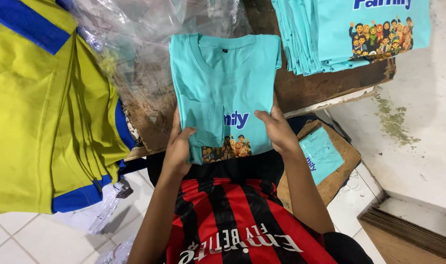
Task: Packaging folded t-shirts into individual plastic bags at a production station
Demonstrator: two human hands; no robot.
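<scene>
2 hands grip 1 folded turquoise shirt [223,93] at its lower corners: left hand [178,146] and right hand [277,131] closed on it over the wooden worktop [301,88]. Clear plastic bags [135,44] lie behind; a stack of turquoise shirts [330,34] sits far right.

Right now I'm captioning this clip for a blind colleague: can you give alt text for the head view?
Two bare hands, left hand and right hand, grip the sides of a folded turquoise T-shirt on a wooden table. A stack of matching shirts lies beyond; yellow-and-blue garments and clear plastic bags lie left.
</scene>
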